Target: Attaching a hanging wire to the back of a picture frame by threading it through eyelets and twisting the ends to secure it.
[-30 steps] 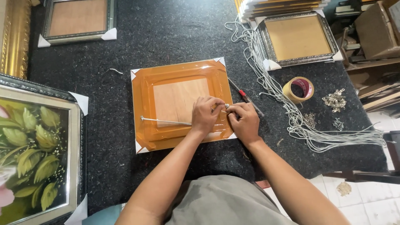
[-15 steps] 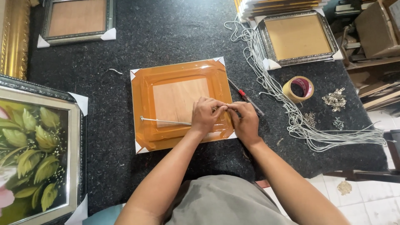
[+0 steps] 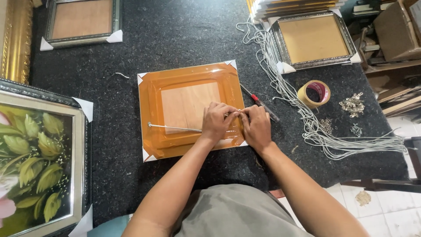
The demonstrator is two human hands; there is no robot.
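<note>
An orange wooden picture frame (image 3: 189, 81) lies face down on the dark table, white protectors on its corners. A pale hanging cord (image 3: 173, 128) stretches across its back from a fitting at the left edge. My left hand (image 3: 218, 121) pinches the cord's right end near the frame's right side. My right hand (image 3: 255, 125) meets it there, fingers closed on the same cord end. What lies under the fingertips is hidden.
A red-handled screwdriver (image 3: 260, 102) lies right of the frame. A tape roll (image 3: 314, 93), a bundle of white cords (image 3: 307, 127) and small metal hangers (image 3: 352, 104) sit further right. Other frames (image 3: 313, 39) (image 3: 82, 21) stand at the back; a leaf painting (image 3: 35, 158) is at left.
Both hands stay at the frame's right side. The fingers have shifted slightly around the cord end; the frame has not moved.
</note>
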